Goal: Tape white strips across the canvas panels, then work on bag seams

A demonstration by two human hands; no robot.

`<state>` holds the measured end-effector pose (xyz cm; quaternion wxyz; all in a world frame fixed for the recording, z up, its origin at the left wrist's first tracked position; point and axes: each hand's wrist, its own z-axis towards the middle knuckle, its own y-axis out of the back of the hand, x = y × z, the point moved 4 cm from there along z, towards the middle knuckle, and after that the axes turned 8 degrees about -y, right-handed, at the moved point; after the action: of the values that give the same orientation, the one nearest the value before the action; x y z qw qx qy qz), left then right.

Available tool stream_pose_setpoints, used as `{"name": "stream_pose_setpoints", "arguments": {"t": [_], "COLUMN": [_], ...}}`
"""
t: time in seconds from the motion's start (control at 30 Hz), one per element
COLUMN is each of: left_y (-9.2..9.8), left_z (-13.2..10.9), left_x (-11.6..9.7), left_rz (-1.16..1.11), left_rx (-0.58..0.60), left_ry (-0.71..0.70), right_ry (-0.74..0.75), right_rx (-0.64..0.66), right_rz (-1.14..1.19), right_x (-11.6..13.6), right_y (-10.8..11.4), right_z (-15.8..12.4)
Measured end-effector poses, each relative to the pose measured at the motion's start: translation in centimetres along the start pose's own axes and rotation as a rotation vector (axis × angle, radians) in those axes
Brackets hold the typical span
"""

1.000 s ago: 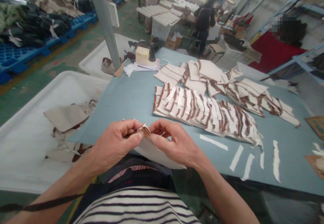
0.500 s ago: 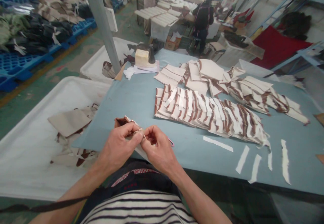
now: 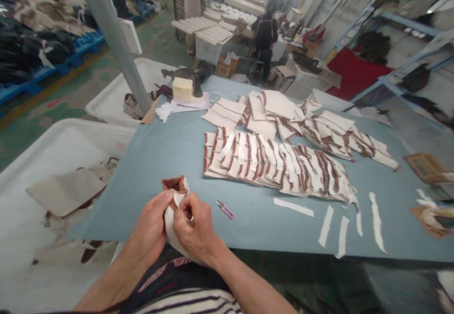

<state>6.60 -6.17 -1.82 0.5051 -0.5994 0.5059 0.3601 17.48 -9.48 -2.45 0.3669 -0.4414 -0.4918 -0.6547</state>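
Note:
Near the table's front edge I hold a small cream fabric pouch (image 3: 172, 226) with a brown inside, its open end pointing away from me. My left hand (image 3: 152, 222) is closed around its left side, thumb on the upper edge. The fingers of my right hand (image 3: 196, 224) pinch at the brown-trimmed edge on the right; the exact spot is partly hidden by them. Just right of my hands lie pink-handled thread snips (image 3: 226, 210). Beyond, a row of overlapping cream pieces with brown edging (image 3: 262, 162) carries white strips.
More cream pieces (image 3: 276, 106) are heaped behind the row. Loose white strips (image 3: 293, 206) lie at the right front of the blue table (image 3: 149, 162). White bins (image 3: 71, 139) with fabric stand left, beside a grey post (image 3: 117, 35). A person (image 3: 265, 35) stands farther back.
My hands with the pouch have turned and come slightly left and lower in view. My right hand has shifted to the pouch's right edge. The snips now show fully; the camera has swung right.

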Motion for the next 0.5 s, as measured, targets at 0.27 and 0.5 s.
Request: {"name": "stream_pose_setpoints", "arguments": {"t": [0.27,0.5], "left_y": [2.7,2.8], "left_z": [2.5,4.3], "left_x": [-0.4,0.4], "left_rz": [0.386,0.569], "left_rx": [0.243,0.287], "left_ry": [-0.123,-0.124], "right_ry": [0.024,-0.354], "right_rx": [0.003,0.357], "right_rz": [0.104,0.358], "right_x": [-2.2,-3.3], "right_y": [0.9,2.2], "right_z": [1.3,2.9]}}
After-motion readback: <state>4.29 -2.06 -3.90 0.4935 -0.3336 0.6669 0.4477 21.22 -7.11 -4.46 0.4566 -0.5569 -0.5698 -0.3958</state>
